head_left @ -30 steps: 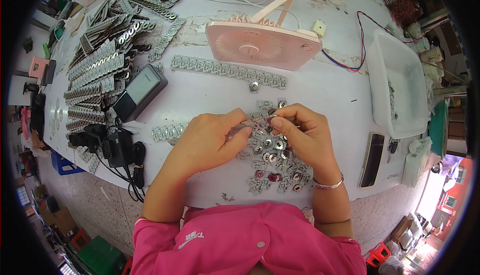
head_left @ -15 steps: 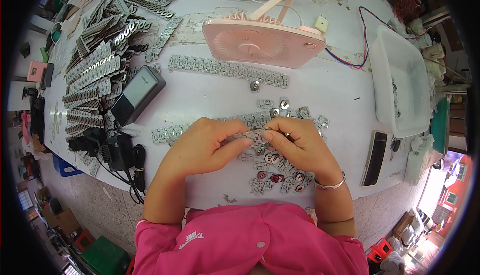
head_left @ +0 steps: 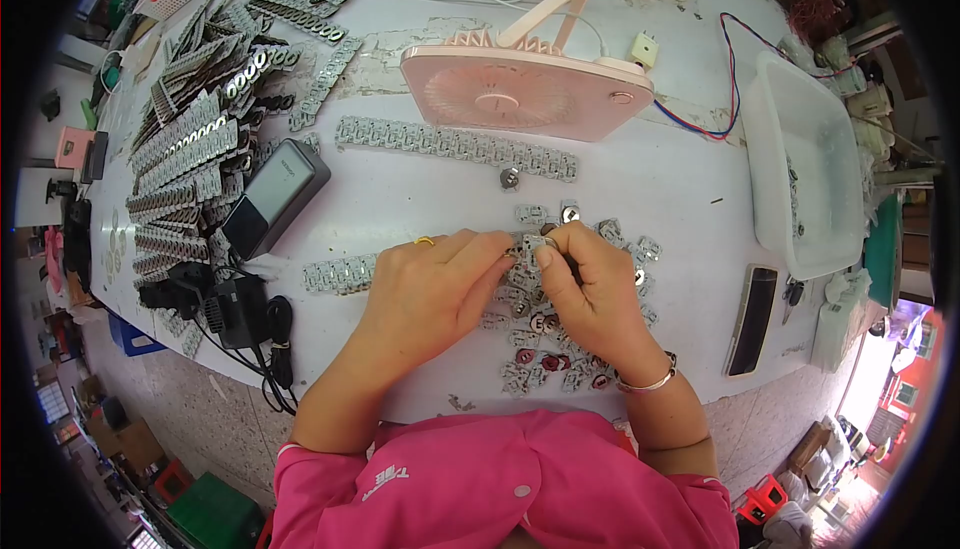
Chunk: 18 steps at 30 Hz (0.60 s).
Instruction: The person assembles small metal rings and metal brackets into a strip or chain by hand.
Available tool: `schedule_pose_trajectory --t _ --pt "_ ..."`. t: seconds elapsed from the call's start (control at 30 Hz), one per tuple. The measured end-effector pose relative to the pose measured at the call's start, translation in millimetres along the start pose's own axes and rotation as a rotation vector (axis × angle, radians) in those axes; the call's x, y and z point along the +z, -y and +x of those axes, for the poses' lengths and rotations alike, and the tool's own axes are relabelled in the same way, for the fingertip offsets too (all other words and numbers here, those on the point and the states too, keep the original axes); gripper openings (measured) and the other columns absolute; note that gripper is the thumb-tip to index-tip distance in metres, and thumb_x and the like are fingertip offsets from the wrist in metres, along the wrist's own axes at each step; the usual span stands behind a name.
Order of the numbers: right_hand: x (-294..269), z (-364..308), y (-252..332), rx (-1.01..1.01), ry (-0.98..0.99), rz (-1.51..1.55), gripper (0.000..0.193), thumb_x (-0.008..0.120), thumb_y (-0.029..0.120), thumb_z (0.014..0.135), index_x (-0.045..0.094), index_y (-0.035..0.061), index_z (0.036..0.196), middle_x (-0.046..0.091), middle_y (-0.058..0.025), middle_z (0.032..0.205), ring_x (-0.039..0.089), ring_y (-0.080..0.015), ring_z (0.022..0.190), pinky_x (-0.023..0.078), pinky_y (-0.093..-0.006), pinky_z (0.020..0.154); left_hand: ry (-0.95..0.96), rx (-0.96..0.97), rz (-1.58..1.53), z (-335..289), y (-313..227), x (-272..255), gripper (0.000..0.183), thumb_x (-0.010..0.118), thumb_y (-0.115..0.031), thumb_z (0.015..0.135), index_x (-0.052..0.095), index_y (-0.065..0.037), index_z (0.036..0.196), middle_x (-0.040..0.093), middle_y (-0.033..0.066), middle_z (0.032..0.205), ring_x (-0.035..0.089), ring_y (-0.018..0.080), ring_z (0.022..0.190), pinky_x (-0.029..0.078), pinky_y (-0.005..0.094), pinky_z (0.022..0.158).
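Note:
My left hand [head_left: 432,279], a ring on one finger, is closed, its thumb and fingertips together beside my right fingertips. What it holds, if anything, is hidden. A strip of joined silver metal plates [head_left: 340,274] runs beneath it; its right part is covered. My right hand [head_left: 597,284] pinches a small silver metal plate [head_left: 533,244] between thumb and forefinger. Under and around that hand lies a loose pile of small metal plates [head_left: 520,337], some bearing round silver or dark red parts [head_left: 551,361].
Beyond my hands lie another plate strip [head_left: 455,144] and a pink fan [head_left: 520,94]. Stacked strips [head_left: 190,149], a power bank [head_left: 277,197] and a black adapter [head_left: 237,307] are at left. A white bin [head_left: 765,164] and a phone [head_left: 750,319] stand at right.
My left hand has turned, its back now up, and shifted slightly right over the strip. A small metal plate now shows upright in my right hand's pinch.

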State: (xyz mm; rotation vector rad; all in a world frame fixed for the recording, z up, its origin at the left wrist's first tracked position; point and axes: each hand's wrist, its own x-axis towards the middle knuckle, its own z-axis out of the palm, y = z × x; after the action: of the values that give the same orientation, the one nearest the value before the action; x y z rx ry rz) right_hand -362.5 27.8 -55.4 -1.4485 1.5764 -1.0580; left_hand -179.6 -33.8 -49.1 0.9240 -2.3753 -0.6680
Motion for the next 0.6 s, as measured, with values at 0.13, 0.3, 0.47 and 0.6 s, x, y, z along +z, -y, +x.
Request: schedule_pose_trajectory --t 0.13,0.3,0.47,0.6 --pt "0.6 1.1 3.1 0.107 -0.025 0.084 0.017 0.059 0.015 0.095 0.056 0.0008 0.086 0.053 -0.0044 0.063 0.046 -0.0087 0.055 0.041 -0.0277 0.052 -0.074 -0.011 0.015 0.9 -0.7 6.3 0.016 0.069 -0.015 0.085 0.062 -0.009 0.099 0.062 0.0064 0.073 0.062 0.0272 0.057 0.047 0.0366 0.049" --pt "1.9 -1.0 3.0 0.147 -0.048 0.132 0.018 0.059 0.015 0.095 0.055 0.0005 0.085 0.052 -0.0022 0.060 0.045 -0.0070 0.054 0.039 -0.0259 0.051 -0.087 0.019 0.039 3.0 -2.3 5.2 0.017 0.069 -0.015 0.085 0.063 -0.008 0.100 0.062 0.0060 0.073 0.062 0.0257 0.056 0.047 0.0360 0.048" --pt "1.8 -0.2 11.6 0.334 -0.055 0.304 0.017 0.061 0.014 0.095 0.057 0.0000 0.087 0.053 -0.0016 0.061 0.046 -0.0061 0.055 0.039 -0.0242 0.051 -0.024 0.036 0.052 1.2 -4.5 5.7 0.020 0.068 -0.012 0.085 0.062 -0.007 0.103 0.064 0.0060 0.078 0.064 0.0264 0.062 0.049 0.0365 0.052" --pt "-9.9 4.7 2.3 0.184 -0.006 0.165 0.013 0.066 0.013 0.092 0.063 0.0000 0.089 0.059 -0.0032 0.068 0.050 -0.0066 0.056 0.041 -0.0248 0.052 -0.033 -0.057 -0.007 0.6 -3.3 0.8 0.031 0.065 -0.007 0.084 0.061 -0.009 0.114 0.064 0.0062 0.083 0.064 0.0280 0.071 0.050 0.0392 0.057"
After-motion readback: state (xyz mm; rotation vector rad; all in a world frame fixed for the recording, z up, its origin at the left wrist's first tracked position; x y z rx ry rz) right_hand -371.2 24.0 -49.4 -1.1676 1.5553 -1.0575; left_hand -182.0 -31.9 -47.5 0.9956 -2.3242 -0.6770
